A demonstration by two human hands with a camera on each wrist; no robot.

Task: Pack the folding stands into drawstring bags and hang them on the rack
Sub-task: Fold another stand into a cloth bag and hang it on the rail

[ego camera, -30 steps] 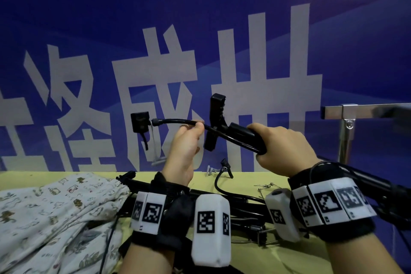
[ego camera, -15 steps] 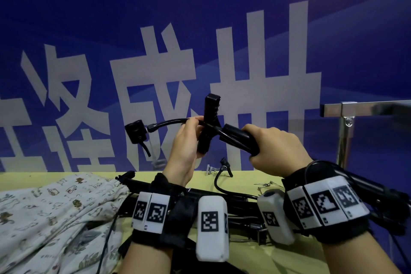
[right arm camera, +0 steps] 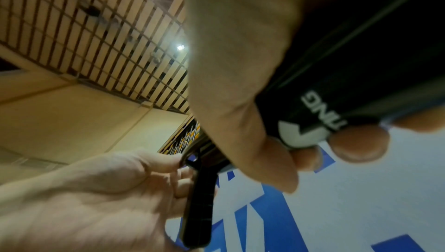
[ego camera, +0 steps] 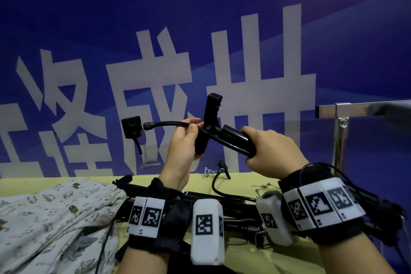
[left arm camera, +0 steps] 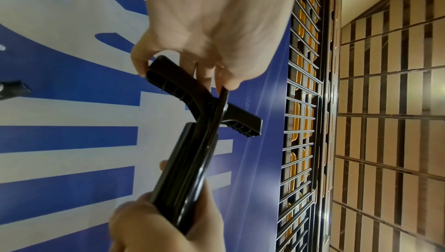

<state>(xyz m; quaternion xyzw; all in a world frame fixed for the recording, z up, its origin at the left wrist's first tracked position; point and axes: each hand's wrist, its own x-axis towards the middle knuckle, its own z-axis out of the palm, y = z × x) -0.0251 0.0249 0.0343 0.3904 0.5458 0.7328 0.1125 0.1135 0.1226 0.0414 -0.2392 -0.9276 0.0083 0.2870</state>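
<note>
I hold a black folding stand (ego camera: pixel 231 140) up in front of the blue banner. My right hand (ego camera: pixel 270 151) grips its thick tube (left arm camera: pixel 183 176), which bears white lettering (right arm camera: pixel 310 107). My left hand (ego camera: pixel 184 140) pinches the thin bendy arm (ego camera: pixel 164 123) near the T-shaped cross piece (left arm camera: pixel 178 85), fingers curled round both. A small black clip head (ego camera: pixel 131 126) with a dangling lead ends that arm on the left. A printed drawstring bag (ego camera: pixel 51 218) lies on the yellow table at lower left.
Another black stand (ego camera: pixel 200 198) with cables lies on the yellow table (ego camera: pixel 255 260) under my wrists. Small metal clips (ego camera: pixel 263 186) lie near the table's far edge. A chrome rack bar (ego camera: pixel 355 110) on a post stands at the right.
The stand has tilted and shifted slightly left. My left hand slid along the bendy arm toward the cross piece, and the clip head swung down and back up.
</note>
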